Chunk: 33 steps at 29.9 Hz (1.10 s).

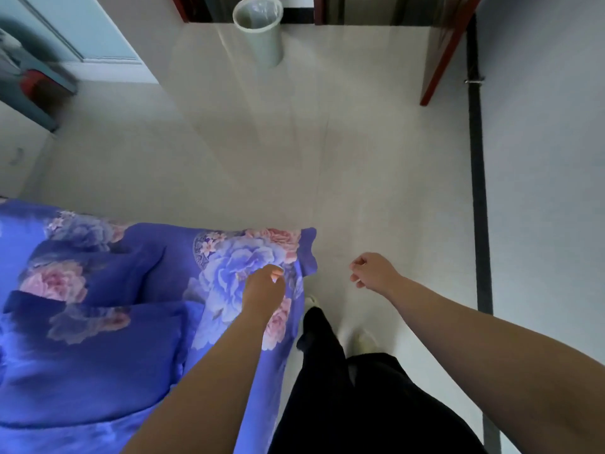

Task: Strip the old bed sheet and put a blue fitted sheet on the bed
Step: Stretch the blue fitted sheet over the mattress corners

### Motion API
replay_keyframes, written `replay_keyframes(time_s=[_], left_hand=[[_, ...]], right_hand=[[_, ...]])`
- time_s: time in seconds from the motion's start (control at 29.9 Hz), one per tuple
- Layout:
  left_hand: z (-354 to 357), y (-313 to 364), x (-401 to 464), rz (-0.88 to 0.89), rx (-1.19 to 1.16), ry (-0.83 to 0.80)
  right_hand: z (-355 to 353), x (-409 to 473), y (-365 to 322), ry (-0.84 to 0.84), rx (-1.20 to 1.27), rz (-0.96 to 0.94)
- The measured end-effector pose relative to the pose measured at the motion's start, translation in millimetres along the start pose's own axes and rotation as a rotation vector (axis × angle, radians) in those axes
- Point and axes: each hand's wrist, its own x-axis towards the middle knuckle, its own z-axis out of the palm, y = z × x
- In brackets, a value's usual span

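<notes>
Bed sheet (137, 257), blue-purple with pink and pale flowers, covers bed at lower left; its corner hangs near edge beside floor (327, 158). Pillow (91, 355) in same cloth lies on it. Left hand (264, 286) over sheet corner, fingers curled down toward cloth; grip itself hidden, cannot tell. Right hand (371, 270) above floor, fingers loosely curled, holds nothing. Pale bin (262, 34) stands far off.

Blue sheet (137, 257) printed with pink and pale-blue flowers, white floor (294, 158), black trousers (343, 404), pale-green bin (262, 31).
</notes>
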Motion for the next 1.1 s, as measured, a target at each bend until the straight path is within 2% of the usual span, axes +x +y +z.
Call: replay_keyframes(time_s=[0.27,0.47,0.6,0.8,0.87,0.97,1.04,1.1], left_hand=[[-2,13,147,0.033,0.209,-0.014],[40,-11,228,0.064,0.327,-0.042],[66,-22,259,0.033,0.276,0.050],[93,-28,279,0.120,0.289,0.128],[94,-22,285,0.152,0.283,0.137],[100,-16,297,0.256,0.401,0.162],[106,-11,309,0.260,0.472,0.051],[115,-7,325,0.183,0.543,-0.155]], right_hand=[[39,149,-25,-0.017,-0.002,0.059],[85,262,-30,-0.147,-0.258,-0.027],[104,327,-30,-0.226,-0.418,-0.106],[137,373,-36,-0.372,-0.665,-0.168],[129,384,-31,-0.327,-0.831,-0.289],[110,403,-18,-0.093,-0.999,-0.590],[107,412,-7,-0.003,-1.033,-0.780],[106,415,2,-0.023,-1.008,-0.925]])
